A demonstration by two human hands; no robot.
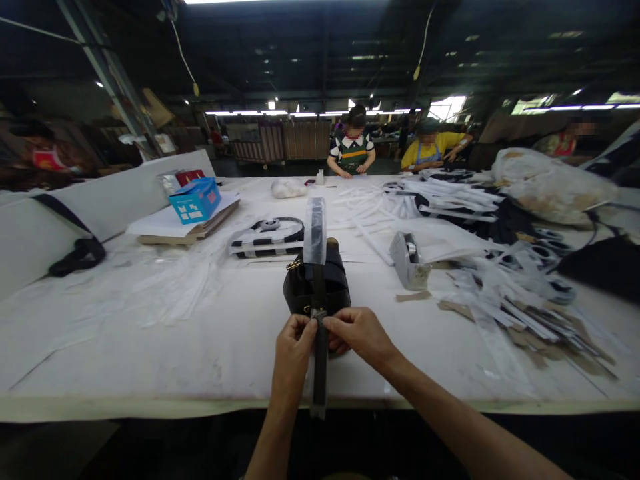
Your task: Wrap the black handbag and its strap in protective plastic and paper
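A small black handbag (317,285) stands on the white table (200,340) in front of me. A dark strap (319,363) runs from the bag over the table's near edge and hangs down. My left hand (293,347) and my right hand (357,333) both pinch this strap near its buckle, just in front of the bag. The strap's upper end, wrapped in clear plastic (315,230), stands up above the bag.
A blue box (196,200) on stacked boards sits at the left, a black-and-white bundle (267,238) behind the bag, a grey tape dispenser (407,259) and heaps of white strips (505,300) at the right. Two people (353,150) work at the far end.
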